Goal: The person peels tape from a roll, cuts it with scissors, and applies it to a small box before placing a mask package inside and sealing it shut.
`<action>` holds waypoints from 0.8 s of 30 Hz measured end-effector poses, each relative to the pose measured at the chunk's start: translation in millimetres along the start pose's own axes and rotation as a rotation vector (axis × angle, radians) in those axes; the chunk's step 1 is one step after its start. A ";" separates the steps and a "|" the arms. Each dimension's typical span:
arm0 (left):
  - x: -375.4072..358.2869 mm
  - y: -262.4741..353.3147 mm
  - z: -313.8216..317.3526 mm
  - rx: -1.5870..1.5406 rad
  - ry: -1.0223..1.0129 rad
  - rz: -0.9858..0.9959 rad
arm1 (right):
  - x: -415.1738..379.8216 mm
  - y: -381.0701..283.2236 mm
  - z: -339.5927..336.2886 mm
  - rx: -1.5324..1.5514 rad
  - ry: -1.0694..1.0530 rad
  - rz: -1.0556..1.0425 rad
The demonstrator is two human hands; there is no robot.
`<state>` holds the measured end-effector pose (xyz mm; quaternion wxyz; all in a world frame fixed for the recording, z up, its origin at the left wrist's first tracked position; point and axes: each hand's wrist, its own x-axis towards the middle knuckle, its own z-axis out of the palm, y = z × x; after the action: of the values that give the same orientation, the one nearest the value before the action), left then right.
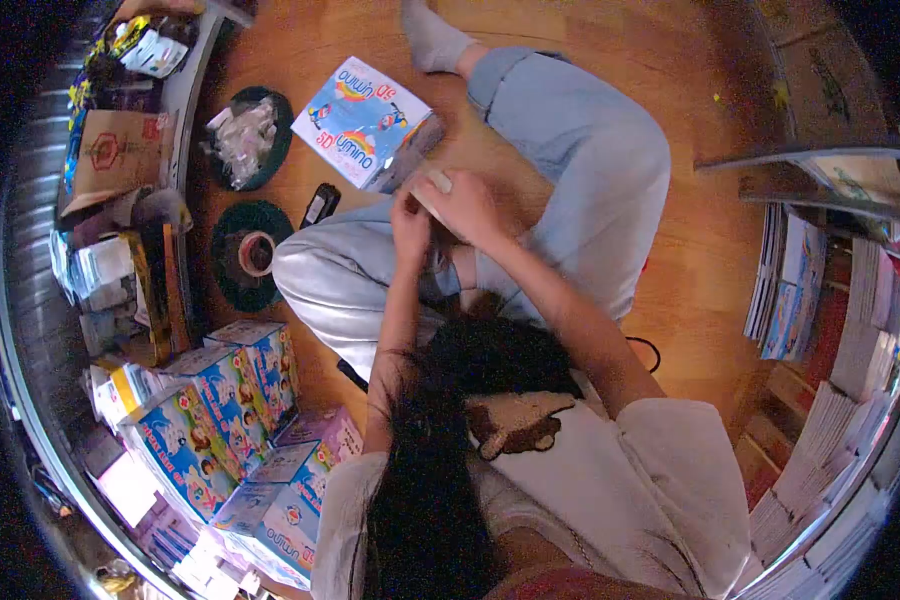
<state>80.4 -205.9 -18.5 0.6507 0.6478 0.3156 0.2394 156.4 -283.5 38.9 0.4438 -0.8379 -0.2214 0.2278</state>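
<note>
My left hand [410, 226] and my right hand [460, 205] meet over my lap, fingers closed and pressed together. Something small and pale shows at the fingers of the right hand, but I cannot tell what it is. Just beyond the hands, a white and blue printed box [355, 115] stands on the wooden floor. Its near corner almost meets my fingers in this view. A small black device [320, 205] lies on the floor left of the box, beside my bent knee.
Two dark round trays are on the left: one tray [282, 160] holds crumpled clear plastic, the other tray [228, 290] a tape roll [256, 253]. Printed cartons [185, 440] stack at the lower left. Shelves of stacked booklets [815, 440] line the right. My crossed legs [590, 150] surround the hands.
</note>
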 end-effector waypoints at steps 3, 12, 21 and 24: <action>6.7 -10.6 -8.2 0.024 -0.070 -0.091 | -4.1 -6.5 -11.5 -0.241 0.014 -0.008; 5.6 -13.1 -7.4 0.074 -0.038 -0.059 | -60.7 34.6 -169.4 -0.282 0.610 -0.208; 9.4 -40.6 -13.8 -0.018 -0.048 -0.027 | -154.7 262.8 -178.2 -0.500 0.129 0.179; 5.8 -20.8 -9.6 0.013 -0.053 -0.032 | -146.9 184.6 -183.5 -0.569 0.001 0.011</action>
<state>75.4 -196.1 -39.3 0.6584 0.6531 0.3100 0.2096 176.4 -579.5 2.4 0.1896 -0.9301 -0.2716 0.1586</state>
